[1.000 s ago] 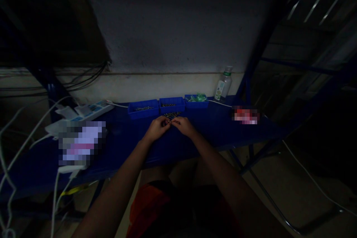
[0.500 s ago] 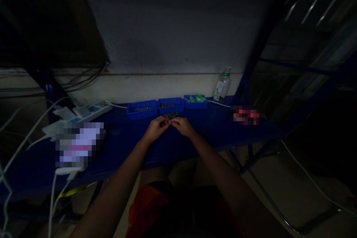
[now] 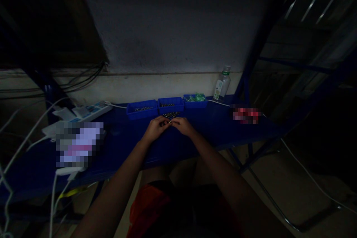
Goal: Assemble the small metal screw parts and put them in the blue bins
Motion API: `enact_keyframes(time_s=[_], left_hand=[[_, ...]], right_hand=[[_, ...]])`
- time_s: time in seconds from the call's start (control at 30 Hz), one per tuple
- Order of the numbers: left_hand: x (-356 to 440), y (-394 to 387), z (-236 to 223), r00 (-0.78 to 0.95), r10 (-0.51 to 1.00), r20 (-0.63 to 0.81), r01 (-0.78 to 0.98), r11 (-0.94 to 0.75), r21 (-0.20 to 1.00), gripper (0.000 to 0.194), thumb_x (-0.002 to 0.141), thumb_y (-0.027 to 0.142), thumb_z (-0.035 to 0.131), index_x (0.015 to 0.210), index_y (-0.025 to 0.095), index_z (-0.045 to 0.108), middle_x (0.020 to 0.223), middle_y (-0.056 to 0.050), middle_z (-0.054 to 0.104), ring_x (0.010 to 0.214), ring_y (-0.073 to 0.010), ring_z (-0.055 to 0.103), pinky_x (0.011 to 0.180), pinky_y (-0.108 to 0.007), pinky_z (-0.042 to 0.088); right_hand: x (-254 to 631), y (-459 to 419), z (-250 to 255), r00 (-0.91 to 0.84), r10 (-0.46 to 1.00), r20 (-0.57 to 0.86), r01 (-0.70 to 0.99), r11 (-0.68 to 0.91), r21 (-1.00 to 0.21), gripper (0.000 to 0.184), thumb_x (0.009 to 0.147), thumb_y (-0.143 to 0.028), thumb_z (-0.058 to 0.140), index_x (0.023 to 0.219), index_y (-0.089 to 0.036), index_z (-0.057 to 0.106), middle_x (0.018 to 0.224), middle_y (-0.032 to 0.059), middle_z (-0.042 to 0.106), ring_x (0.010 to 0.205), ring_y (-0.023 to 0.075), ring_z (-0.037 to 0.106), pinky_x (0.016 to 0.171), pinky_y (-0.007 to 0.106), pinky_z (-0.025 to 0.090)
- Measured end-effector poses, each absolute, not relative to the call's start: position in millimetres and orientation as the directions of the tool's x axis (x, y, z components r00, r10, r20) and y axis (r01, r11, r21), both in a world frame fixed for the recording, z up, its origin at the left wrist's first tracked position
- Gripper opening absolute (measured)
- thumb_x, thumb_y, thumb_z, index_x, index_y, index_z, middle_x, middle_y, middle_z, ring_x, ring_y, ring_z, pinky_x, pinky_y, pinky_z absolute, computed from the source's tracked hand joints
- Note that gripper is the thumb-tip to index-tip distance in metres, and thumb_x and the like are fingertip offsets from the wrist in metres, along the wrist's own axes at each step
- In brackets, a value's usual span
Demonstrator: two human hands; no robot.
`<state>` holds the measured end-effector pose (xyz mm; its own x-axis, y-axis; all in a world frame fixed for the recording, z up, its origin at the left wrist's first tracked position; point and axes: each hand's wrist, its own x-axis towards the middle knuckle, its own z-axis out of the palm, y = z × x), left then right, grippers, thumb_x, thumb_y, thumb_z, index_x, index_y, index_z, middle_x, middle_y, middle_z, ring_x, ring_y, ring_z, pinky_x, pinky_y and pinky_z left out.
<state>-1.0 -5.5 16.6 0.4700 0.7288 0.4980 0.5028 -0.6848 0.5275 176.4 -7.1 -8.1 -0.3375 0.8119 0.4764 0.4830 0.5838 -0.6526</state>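
Observation:
Over the blue table [image 3: 122, 141], my left hand [image 3: 155, 129] and my right hand [image 3: 183, 125] meet fingertip to fingertip. Both are closed in a pinch around a tiny shiny metal piece [image 3: 170, 122], too small and dark to name. Just beyond my fingers lies a row of small metal parts [image 3: 171, 114], dark and brassy. Behind these stand three blue bins: the left bin [image 3: 128, 113] holds thin silvery pieces, the middle bin [image 3: 180, 108] small metal parts, and the right bin [image 3: 199, 104] crinkled green, clear plastic.
A clear bottle [image 3: 222, 85] with a green band stands by the wall at the back right. On the right lies a blurred red object [image 3: 247, 114]. At left are a white power strip [image 3: 95, 109] with plugs and cables, and a blurred pale device [image 3: 83, 143].
Hardly anything differs. Both hands keep their pinch at the same place, and the view has shifted very slightly.

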Motion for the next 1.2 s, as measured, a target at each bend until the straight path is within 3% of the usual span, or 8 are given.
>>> enact_keyframes(time_s=[0.4,0.63,0.77,0.9,1.03,1.2], left_hand=[[-2.9,-0.5,12.6,0.432,0.76,0.485,0.576,-0.647,0.5,0.028,0.08,0.035,0.047,0.095,0.016,0.062,0.08,-0.003,0.059,0.068,-0.0134,0.053,0.064,-0.024,0.041],[-3.8,3.4,5.7,0.524,0.769,0.366,0.59,-0.638,0.494,0.027,0.079,0.034,0.047,0.091,0.016,0.063,0.08,-0.003,0.061,0.068,-0.0135,0.054,0.064,-0.024,0.041],[-3.1,1.3,7.5,0.531,0.762,0.37,0.586,-0.646,0.489,0.026,0.079,0.034,0.047,0.09,0.016,0.063,0.08,-0.003,0.061,0.068,-0.0137,0.054,0.064,-0.024,0.041],[-2.5,0.5,9.6,0.477,0.781,0.403,0.59,-0.625,0.512,0.027,0.08,0.035,0.047,0.091,0.016,0.062,0.08,-0.003,0.06,0.068,-0.0136,0.054,0.065,-0.024,0.041],[-1.9,-1.5,12.1,0.423,0.778,0.464,0.586,-0.626,0.515,0.026,0.079,0.035,0.049,0.091,0.016,0.061,0.079,-0.003,0.058,0.067,-0.0127,0.052,0.063,-0.023,0.041],[1.3,-7.4,15.4,0.453,0.723,0.522,0.519,-0.69,0.505,0.025,0.08,0.034,0.049,0.095,0.017,0.06,0.078,-0.002,0.055,0.066,-0.0116,0.05,0.062,-0.022,0.04]], right_hand=[[174.8,-5.9,-7.3,-0.237,0.782,0.576,0.571,0.592,-0.569,0.018,0.083,-0.027,0.05,0.084,-0.017,0.066,0.08,0.0022,0.063,0.073,0.0103,0.055,0.07,0.02,0.038],[171.9,-11.2,-3.6,-0.244,0.772,0.588,0.625,0.588,-0.513,0.015,0.081,-0.022,0.051,0.082,-0.018,0.065,0.076,0.0009,0.059,0.069,0.0095,0.051,0.068,0.02,0.037],[171.2,-15.5,0.7,-0.258,0.767,0.588,0.621,0.598,-0.507,0.013,0.078,-0.02,0.052,0.081,-0.018,0.065,0.076,0.0005,0.059,0.07,0.0099,0.05,0.068,0.02,0.037],[172.6,-13.0,-0.5,-0.201,0.782,0.59,0.614,0.569,-0.546,0.012,0.077,-0.019,0.052,0.078,-0.017,0.064,0.073,0.0002,0.058,0.069,0.0101,0.05,0.068,0.02,0.037],[174.8,-5.7,-7.5,-0.168,0.822,0.545,0.511,0.545,-0.664,0.013,0.076,-0.022,0.053,0.08,-0.016,0.064,0.076,0.0007,0.061,0.069,0.01,0.053,0.066,0.02,0.039],[175.5,-2.6,-12.2,-0.237,0.864,0.445,0.385,0.504,-0.773,0.017,0.075,-0.025,0.053,0.083,-0.015,0.064,0.08,0.0003,0.064,0.071,0.0103,0.056,0.067,0.02,0.041]])
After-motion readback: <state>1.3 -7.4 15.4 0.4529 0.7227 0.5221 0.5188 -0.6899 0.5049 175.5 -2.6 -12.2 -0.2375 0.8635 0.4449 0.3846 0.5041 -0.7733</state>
